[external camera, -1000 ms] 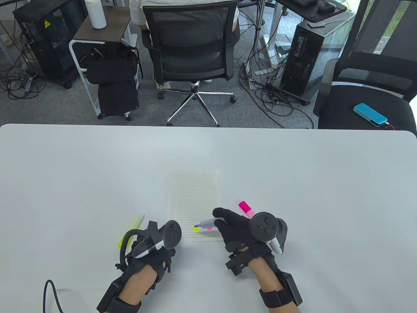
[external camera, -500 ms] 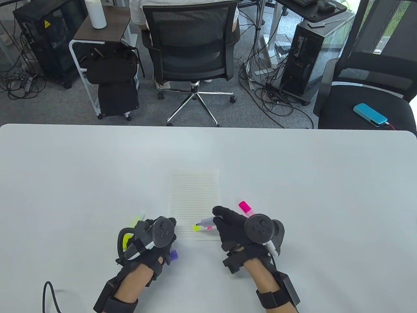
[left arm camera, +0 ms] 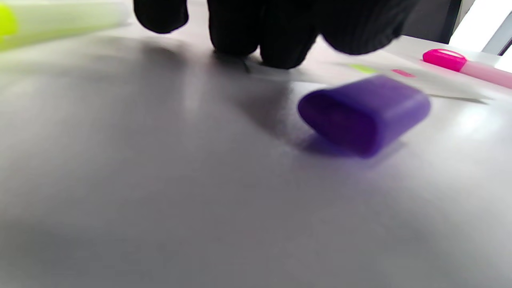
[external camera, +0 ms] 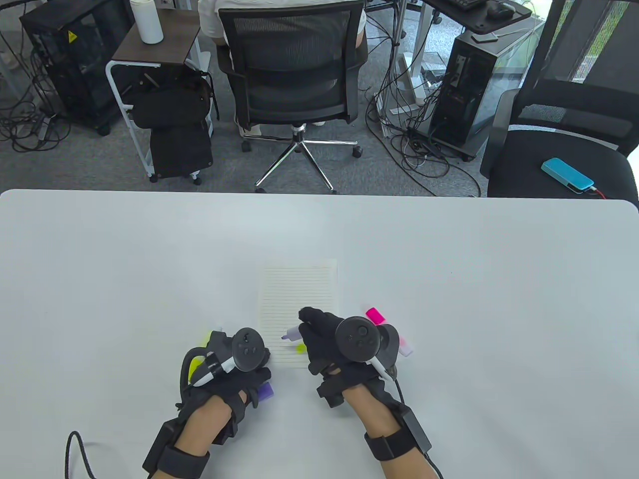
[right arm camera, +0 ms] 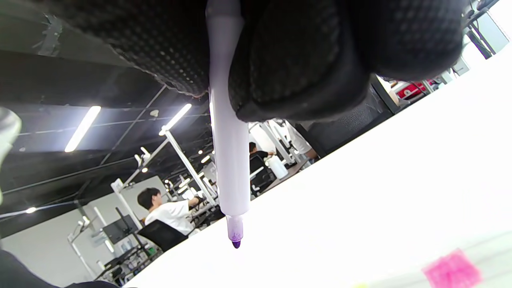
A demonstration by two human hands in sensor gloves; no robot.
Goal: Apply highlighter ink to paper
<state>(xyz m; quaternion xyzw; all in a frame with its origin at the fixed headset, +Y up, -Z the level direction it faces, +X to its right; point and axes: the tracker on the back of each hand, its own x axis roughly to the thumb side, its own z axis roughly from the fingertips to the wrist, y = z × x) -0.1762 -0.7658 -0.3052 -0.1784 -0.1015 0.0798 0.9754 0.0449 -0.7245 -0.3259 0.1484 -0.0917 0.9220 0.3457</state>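
On the white table (external camera: 449, 279) lies a sheet of lined paper (external camera: 298, 289), its long side running away from the person. The right hand (external camera: 324, 339) pinches a purple highlighter (external camera: 291, 333) between its gloved fingers (right arm camera: 296, 68), with the barrel sticking out toward the left and the uncapped purple tip over the lower part of the sheet. In the right wrist view the tip hangs close above the pale surface; whether it touches cannot be told. A small yellow-green mark (external camera: 300, 348) sits on the paper just below the tip, and a pink mark (right arm camera: 452, 272) shows near it in the wrist view.

The left hand (external camera: 239, 364) rests at the paper's lower left corner, its fingers (left arm camera: 276, 36) held straight enough that the fingertips press down on the table at the sheet's edge, gripping nothing. The purple cap (external camera: 266, 391) lies loose on the table just beside this hand, on the side nearer the person. A yellow highlighter (external camera: 197, 361) lies partly hidden under the left hand's tracker. A pink highlighter (external camera: 375, 316) lies capped on the table just right of the paper, behind the right hand.
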